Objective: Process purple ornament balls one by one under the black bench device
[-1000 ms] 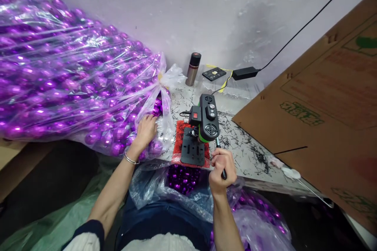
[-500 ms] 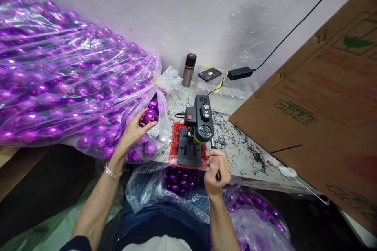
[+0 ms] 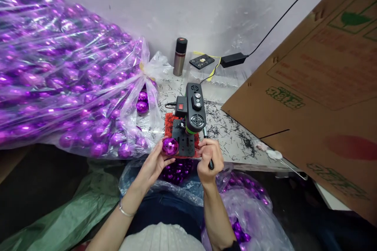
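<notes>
My left hand [image 3: 156, 162] holds a shiny purple faceted ball [image 3: 170, 146] by its left side, at the front left edge of a black slotted base plate [image 3: 186, 141]. Above that plate stands a small black bench machine [image 3: 196, 106] with round vents, two knobs and a red switch. My right hand [image 3: 210, 160] is wrapped round the machine's black-ended lever [image 3: 211, 164], right of the plate. More purple balls [image 3: 142, 106] show in the opening of a big tied clear bag [image 3: 118, 98] on the left.
A red mat [image 3: 169, 122] lies under the machine. Black shavings [image 3: 247, 145] litter the table. Behind are a flask [image 3: 180, 57], a phone-like slab [image 3: 202, 61] and a corded power adapter [image 3: 234, 59]. A large cardboard box [image 3: 309, 94] leans at right. An open plastic bag of purple balls [image 3: 178, 171] hangs below the table's edge.
My left hand has taken a purple ball from the bag's opening and brought it right and down to the base plate. My right hand keeps its grip on the lever. The view has shifted slightly.
</notes>
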### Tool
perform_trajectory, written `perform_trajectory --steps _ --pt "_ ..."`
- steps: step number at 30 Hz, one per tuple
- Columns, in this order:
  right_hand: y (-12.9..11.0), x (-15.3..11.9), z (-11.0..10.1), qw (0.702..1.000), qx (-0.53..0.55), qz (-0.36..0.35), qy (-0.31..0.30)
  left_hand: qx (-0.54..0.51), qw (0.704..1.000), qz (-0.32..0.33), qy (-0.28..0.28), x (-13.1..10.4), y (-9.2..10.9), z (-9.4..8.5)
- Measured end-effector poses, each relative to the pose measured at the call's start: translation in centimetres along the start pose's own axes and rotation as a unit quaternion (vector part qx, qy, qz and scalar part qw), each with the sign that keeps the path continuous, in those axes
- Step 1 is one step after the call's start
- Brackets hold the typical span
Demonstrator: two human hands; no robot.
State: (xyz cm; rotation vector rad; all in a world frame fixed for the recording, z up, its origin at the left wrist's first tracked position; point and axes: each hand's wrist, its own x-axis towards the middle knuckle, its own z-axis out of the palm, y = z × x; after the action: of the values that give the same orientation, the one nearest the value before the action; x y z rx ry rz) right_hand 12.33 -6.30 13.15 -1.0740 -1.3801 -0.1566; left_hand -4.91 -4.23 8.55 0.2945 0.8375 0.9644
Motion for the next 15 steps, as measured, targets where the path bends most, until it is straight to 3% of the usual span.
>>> perform_trajectory --steps 7,15 --pt "-0.5 0.7 -0.1 1.000 0.000 0.013 0.004 -0.021 0.997 0.005 0.076 1.2 1.4 0.8" --pt "-1.6 3.2 -0.4 0.999 -0.007 0.052 -0.007 0.052 0.998 0.020 0.018 2.5 1.7 1.2"
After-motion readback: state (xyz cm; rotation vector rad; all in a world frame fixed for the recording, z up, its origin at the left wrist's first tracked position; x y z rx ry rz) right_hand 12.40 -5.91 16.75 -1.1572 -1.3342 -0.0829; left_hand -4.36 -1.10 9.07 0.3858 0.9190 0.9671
